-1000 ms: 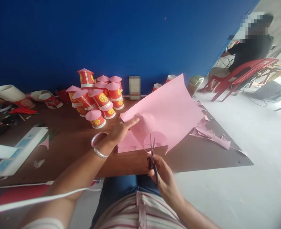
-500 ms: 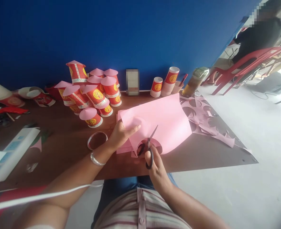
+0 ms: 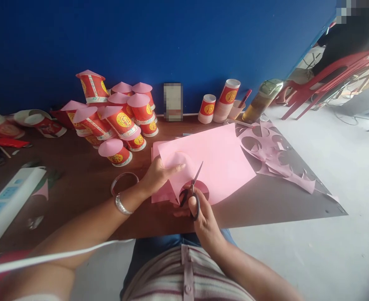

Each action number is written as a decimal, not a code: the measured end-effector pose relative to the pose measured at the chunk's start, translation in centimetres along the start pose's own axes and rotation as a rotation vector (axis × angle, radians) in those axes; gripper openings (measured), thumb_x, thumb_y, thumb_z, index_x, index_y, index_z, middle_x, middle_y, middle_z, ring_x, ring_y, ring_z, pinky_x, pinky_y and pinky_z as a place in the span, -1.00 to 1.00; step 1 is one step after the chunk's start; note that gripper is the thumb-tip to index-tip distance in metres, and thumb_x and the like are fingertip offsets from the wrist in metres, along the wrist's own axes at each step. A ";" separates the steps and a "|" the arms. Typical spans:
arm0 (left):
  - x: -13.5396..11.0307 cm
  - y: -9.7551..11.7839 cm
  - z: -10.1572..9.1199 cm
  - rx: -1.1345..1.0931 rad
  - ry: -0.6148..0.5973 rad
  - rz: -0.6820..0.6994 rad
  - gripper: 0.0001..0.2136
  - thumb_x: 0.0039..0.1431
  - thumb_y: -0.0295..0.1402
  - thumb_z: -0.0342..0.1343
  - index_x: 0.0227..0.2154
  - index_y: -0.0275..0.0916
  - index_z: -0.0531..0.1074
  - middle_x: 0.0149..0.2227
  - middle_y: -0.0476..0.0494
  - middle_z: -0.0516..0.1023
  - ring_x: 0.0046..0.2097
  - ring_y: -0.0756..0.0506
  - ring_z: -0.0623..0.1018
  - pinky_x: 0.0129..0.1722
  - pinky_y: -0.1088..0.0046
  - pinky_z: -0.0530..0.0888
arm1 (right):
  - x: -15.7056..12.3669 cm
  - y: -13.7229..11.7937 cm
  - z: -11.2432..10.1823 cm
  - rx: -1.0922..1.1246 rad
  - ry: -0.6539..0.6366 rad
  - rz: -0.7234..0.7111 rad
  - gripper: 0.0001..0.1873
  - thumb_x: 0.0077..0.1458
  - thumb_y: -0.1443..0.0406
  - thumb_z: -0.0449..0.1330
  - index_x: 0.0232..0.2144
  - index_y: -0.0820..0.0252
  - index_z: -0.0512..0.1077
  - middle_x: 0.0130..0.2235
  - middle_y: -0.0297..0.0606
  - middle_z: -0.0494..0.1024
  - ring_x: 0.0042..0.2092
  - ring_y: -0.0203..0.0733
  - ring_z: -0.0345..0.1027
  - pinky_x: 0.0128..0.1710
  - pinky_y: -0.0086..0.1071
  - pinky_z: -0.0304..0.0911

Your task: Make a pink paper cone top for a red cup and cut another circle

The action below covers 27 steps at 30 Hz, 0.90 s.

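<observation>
My left hand [image 3: 160, 175] pinches the left part of a pink paper sheet [image 3: 217, 159], thumb on top and fingers underneath. A pair of black-handled scissors [image 3: 196, 177] is in my right hand [image 3: 205, 215], my thumb through one handle loop. The blades point up and away over the paper, at the edge of a curved cut-out near the sheet's front side. A faint round outline shows on the paper by my left thumb. More pink sheets [image 3: 159, 194] lie beneath, partly hidden by my hand and the top sheet.
Red paper cups with pink cone tops [image 3: 118, 121] are stacked at back left. A roll of tape [image 3: 124, 184] and a power strip [image 3: 11, 205] lie left. Pink offcuts [image 3: 285, 167] lie right. Stacked cups [image 3: 226, 100] and a bottle [image 3: 262, 100] stand behind. A person sits on a red chair [image 3: 344, 71].
The sheet's right side has flattened toward the table. My scissors have shifted slightly along the curved edge, while my left hand keeps its grip. The camera view has moved a little.
</observation>
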State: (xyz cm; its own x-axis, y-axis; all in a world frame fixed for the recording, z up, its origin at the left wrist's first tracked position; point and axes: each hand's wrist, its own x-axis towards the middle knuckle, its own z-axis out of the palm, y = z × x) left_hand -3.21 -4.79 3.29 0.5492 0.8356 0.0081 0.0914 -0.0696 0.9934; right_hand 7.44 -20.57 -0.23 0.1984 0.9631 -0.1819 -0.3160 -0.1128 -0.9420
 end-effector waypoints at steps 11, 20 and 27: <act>-0.2 -1.4 0.2 -0.065 0.001 0.013 -0.46 0.16 -0.11 0.37 0.11 -0.36 0.57 0.08 -0.27 0.68 0.12 -0.29 0.64 0.19 0.23 0.53 | 0.1 0.8 0.0 -0.003 0.081 0.010 -0.37 0.21 -0.31 0.18 -0.11 0.09 0.40 -0.21 -0.29 0.51 -0.34 -0.24 0.51 -0.40 -0.41 0.49; -0.7 -1.3 0.0 -0.035 0.001 0.017 -0.53 0.18 -0.11 0.35 0.04 -0.33 0.62 0.00 -0.24 0.71 0.10 -0.31 0.65 0.15 0.21 0.56 | 0.2 0.6 -0.1 -0.025 0.076 -0.012 -0.42 0.23 -0.27 0.19 -0.21 0.11 0.39 -0.29 -0.31 0.53 -0.39 -0.26 0.47 -0.39 -0.40 0.46; -0.6 -1.2 0.0 -0.034 0.014 0.029 -0.47 0.18 -0.11 0.35 0.13 -0.32 0.56 0.02 -0.24 0.70 0.13 -0.31 0.63 0.23 0.17 0.50 | 0.2 0.5 -0.1 -0.020 0.039 -0.026 -0.45 0.27 -0.23 0.18 -0.25 0.13 0.37 -0.42 -0.35 0.54 -0.43 -0.26 0.47 -0.37 -0.39 0.45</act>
State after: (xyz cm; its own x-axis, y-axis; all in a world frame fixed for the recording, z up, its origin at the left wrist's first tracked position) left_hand -3.69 -5.19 2.07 0.5395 0.8411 0.0383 0.0476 -0.0758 0.9960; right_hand 7.43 -20.43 -0.77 0.2428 0.9555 -0.1675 -0.2918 -0.0927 -0.9520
